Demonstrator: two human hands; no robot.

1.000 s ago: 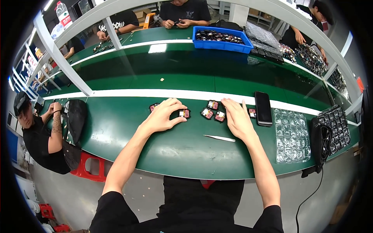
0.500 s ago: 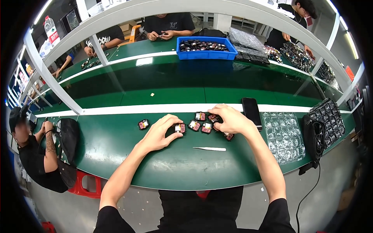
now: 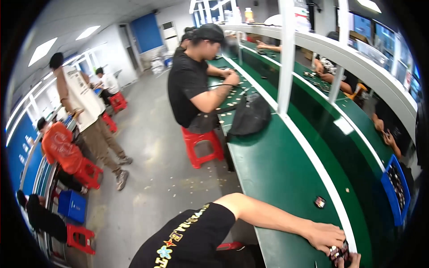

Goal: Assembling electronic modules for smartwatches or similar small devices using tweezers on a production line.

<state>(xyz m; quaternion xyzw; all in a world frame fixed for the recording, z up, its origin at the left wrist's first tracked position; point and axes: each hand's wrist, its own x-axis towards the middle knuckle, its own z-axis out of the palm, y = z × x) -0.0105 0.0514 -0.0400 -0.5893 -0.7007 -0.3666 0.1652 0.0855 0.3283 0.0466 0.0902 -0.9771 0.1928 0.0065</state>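
Note:
My left hand (image 3: pixel 325 236) is at the lower right, its fingers bent down against a small cluster of black square electronic modules (image 3: pixel 339 254) with reddish faces. Only some fingers of my right hand (image 3: pixel 354 261) show at the bottom edge, touching the other side of that cluster; its grip is cut off by the frame. A lone module of the same kind (image 3: pixel 319 202) lies farther along the green bench. The tip of the tweezers (image 3: pixel 315 264) just shows at the lower edge.
A white rail (image 3: pixel 328 178) runs along the green bench (image 3: pixel 263 169). A black bag (image 3: pixel 250 117) lies near a seated co-worker (image 3: pixel 190 85). A blue tray of modules (image 3: pixel 397 192) stands at the right. Red stools (image 3: pixel 203 147) and a standing person (image 3: pixel 82 98) are leftward.
The view has swung far to the left, bringing the aisle and co-workers in. My left hand has come up against the clustered modules, near my right hand. The lone module stays on the bench.

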